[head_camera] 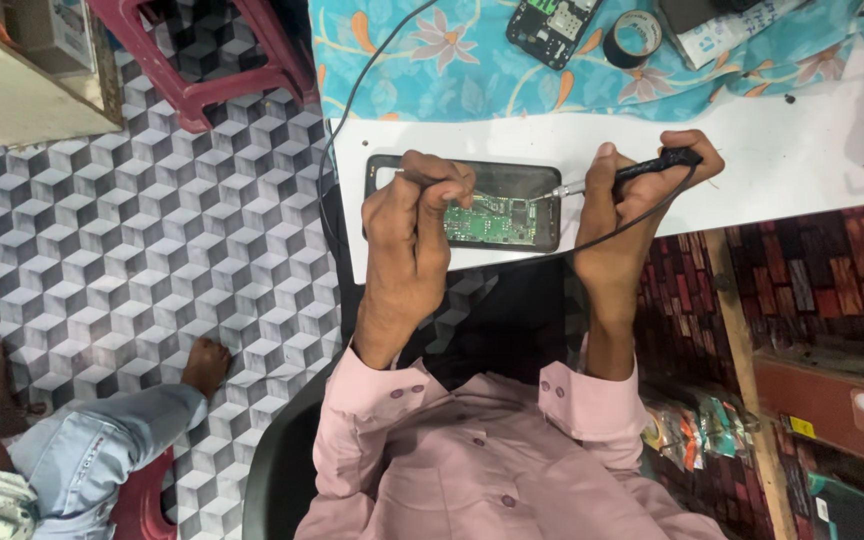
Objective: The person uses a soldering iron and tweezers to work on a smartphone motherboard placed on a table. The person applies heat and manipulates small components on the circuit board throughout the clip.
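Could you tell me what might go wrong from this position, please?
The metal-tipped black soldering tool in the right hand sits close to the left hand fingers, which could get burned. Its black cord trails across the white table edge and might snag, jerking the tip across the green circuit board.

Opened black phone (472,205) (green board exposed) lies flat under soldering iron (642,170).

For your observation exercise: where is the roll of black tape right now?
In the head view, the roll of black tape lies on the floral cloth at the top, just right of a spare circuit board.
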